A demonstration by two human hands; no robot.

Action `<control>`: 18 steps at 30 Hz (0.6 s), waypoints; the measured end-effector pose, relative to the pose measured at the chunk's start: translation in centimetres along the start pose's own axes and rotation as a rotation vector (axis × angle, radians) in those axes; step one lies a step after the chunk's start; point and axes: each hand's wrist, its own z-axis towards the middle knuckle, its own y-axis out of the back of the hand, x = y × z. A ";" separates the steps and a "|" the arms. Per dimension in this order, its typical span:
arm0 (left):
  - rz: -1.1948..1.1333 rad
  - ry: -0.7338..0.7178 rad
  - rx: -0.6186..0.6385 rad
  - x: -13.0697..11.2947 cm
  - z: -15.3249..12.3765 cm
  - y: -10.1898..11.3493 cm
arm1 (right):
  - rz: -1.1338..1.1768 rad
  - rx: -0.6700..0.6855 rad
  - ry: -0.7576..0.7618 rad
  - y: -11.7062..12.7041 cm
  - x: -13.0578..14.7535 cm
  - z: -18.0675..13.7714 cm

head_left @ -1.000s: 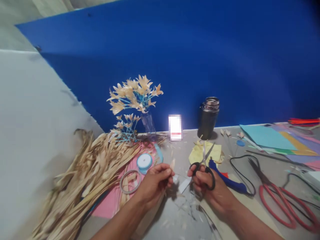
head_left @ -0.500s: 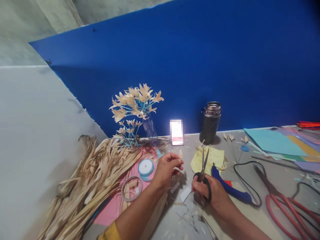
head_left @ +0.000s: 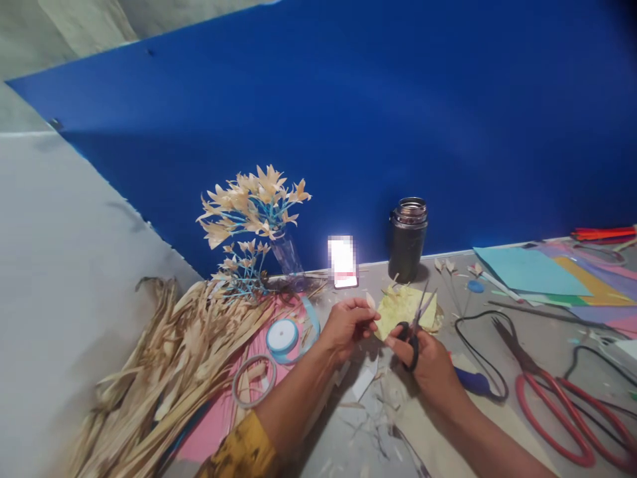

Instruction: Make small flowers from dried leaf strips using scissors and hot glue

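Note:
My left hand (head_left: 348, 325) is closed in a pinch on a small pale leaf piece (head_left: 370, 301) held just above the table. Close to its right, my right hand (head_left: 423, 355) grips small black-handled scissors (head_left: 415, 318), blades slightly apart and pointing up and away over a yellow cloth (head_left: 405, 307). The two hands are nearly touching.
A heap of dried leaf strips (head_left: 164, 365) lies at left on pink paper (head_left: 223, 411), with a light-blue ribbon spool (head_left: 281, 335) and a tape ring (head_left: 251, 380). A vase of leaf flowers (head_left: 253, 206), a lit phone (head_left: 342, 260), a dark flask (head_left: 407, 238), big red scissors (head_left: 552, 405), a blue tool (head_left: 472, 382) and coloured paper sheets (head_left: 542, 272) surround the hands.
Both hands moved away from me and closer together. The scissors went from upright to tilted right, and the view shifted a little.

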 end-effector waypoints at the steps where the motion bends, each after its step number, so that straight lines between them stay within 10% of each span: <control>1: -0.011 0.011 0.015 0.2 -0.7 0.0 | 0.003 -0.030 0.015 0.1 0.2 0.1; 18: 0.011 0.070 0.121 2.3 -6.6 0.3 | 0.035 0.152 -0.024 0.0 1.5 -1.7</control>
